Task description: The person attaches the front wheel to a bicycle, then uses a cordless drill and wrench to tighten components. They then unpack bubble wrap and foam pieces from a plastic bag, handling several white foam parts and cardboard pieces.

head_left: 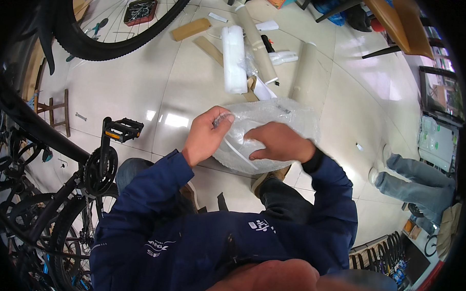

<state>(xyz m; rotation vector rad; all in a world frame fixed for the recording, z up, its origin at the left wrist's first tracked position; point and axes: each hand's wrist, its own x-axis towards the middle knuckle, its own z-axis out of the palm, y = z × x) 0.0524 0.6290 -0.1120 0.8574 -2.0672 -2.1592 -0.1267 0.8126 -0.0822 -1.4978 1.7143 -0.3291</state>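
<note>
A sheet or bag of clear bubble wrap point(295, 114) spreads in front of me, above the floor. My left hand point(208, 133) pinches its left edge between thumb and fingers. Over the middle of the wrap is my right hand point(280, 141), with thumb and fingers apart and their tips at the plastic. A narrow white strip point(240, 153) runs slantwise along the wrap between my two hands. Whether anything lies inside the wrap I cannot make out.
Beyond the wrap lie a white foam roll point(234, 61), cardboard tubes point(257, 43) and cardboard pieces point(191, 29). On the left stand a bicycle wheel point(105, 54) and a pedal point(124, 130); a red tray of small metal parts point(140, 11) sits behind. A person's legs point(416, 177) are at right.
</note>
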